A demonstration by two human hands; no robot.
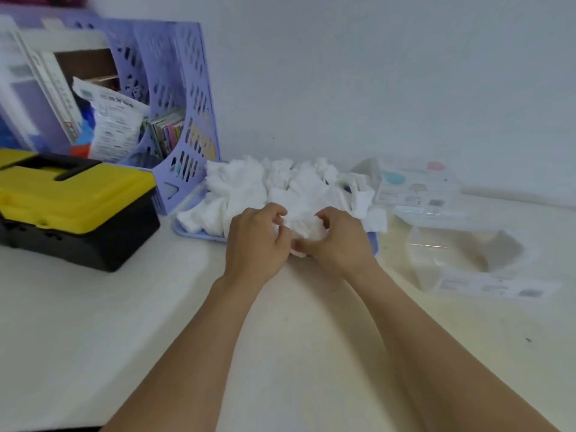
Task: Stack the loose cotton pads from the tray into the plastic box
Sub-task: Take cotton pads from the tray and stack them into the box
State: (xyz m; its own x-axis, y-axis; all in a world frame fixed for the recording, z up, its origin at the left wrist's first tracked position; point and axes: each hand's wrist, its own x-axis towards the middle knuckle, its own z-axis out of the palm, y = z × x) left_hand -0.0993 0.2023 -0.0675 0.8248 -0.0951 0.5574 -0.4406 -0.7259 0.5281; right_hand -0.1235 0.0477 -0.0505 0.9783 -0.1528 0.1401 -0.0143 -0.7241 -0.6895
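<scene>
A heap of loose white cotton pads [249,188] fills a pale blue tray [199,236] in the middle of the table. At the tray's near edge both hands meet over a small bunch of pads [304,224]. My left hand [258,241] and my right hand [338,241] each have curled fingers pinching that bunch between them. A clear plastic box [461,257] lies to the right of the tray with a printed label on its near side. What is inside it cannot be made out.
A yellow and black toolbox [71,207] stands at the left. Behind it is a purple file rack [174,113] with packets and books. A second clear box or lid with a label [417,188] lies behind the plastic box by the wall.
</scene>
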